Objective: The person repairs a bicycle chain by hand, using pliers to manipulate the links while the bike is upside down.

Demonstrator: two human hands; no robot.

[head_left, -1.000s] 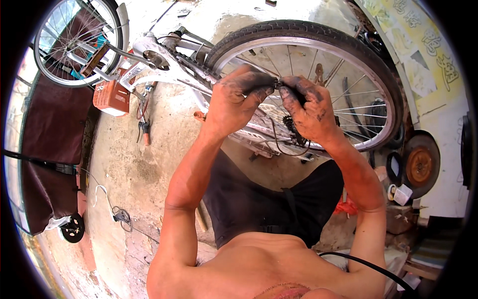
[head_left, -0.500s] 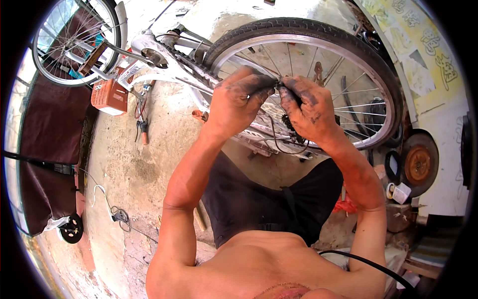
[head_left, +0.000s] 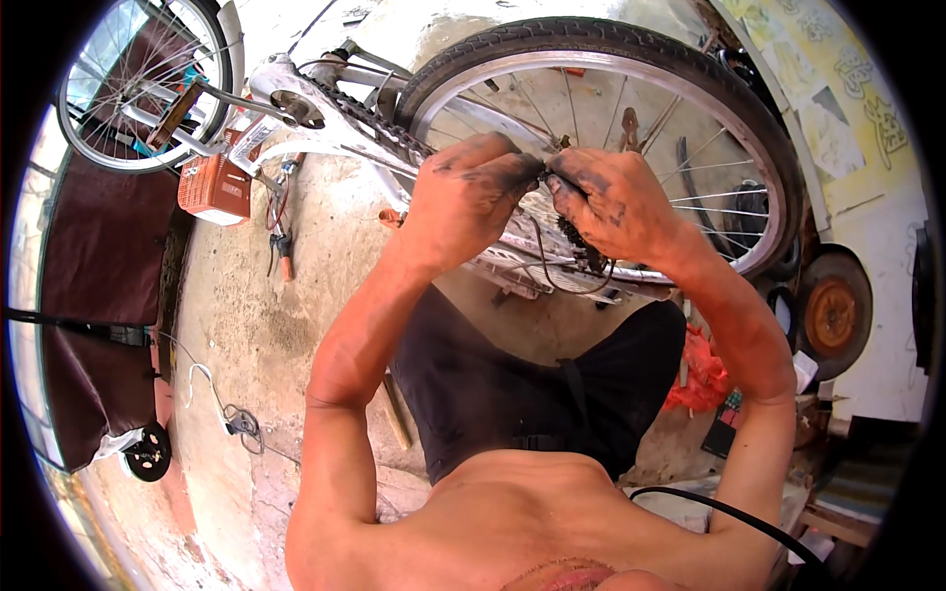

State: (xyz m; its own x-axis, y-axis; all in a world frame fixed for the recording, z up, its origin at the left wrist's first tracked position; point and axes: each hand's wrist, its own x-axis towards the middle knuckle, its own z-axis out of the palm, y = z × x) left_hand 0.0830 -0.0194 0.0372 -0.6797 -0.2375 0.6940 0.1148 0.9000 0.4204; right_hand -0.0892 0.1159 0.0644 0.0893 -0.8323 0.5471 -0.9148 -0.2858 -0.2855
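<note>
Black smudges (head_left: 507, 177) mark my left hand (head_left: 465, 202) and right hand (head_left: 619, 205), which meet and pinch a small dark piece (head_left: 543, 172), mostly hidden, between them. Just beyond is a spoked bicycle wheel (head_left: 631, 44); farther off, leftward, sits a reddish-brown basket (head_left: 214, 192).

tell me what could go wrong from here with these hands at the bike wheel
The small dark part pinched between the left hand and the right hand could slip from their blackened grip and drop. The right hand, close to the cogs, might get scraped on them. The thin dark loop below the hands could perhaps snag.
</note>
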